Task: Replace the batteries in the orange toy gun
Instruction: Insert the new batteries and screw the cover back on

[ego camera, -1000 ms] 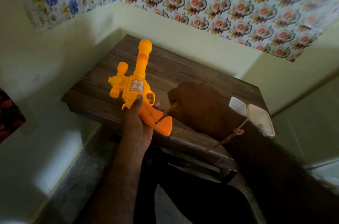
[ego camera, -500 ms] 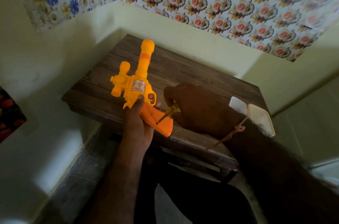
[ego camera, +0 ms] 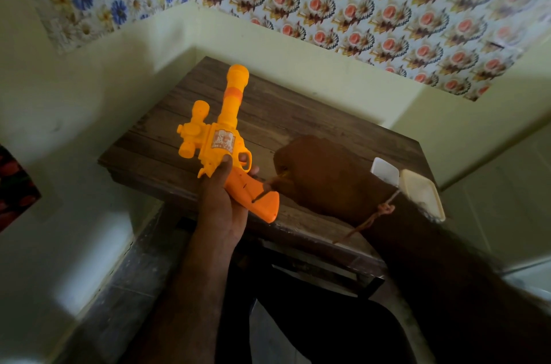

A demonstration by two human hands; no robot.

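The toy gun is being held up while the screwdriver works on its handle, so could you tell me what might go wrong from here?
1. The screwdriver meets the toy gun at a slant, so its tip could slip off the handle.
2. The left hand holds the gun in the air, not braced on the table; pressure may twist it.
3. A freed screw could drop past the table edge.

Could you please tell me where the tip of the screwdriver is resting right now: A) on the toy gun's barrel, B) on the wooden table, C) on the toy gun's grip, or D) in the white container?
C: the right hand holds the screwdriver with its tip on the toy gun grip.
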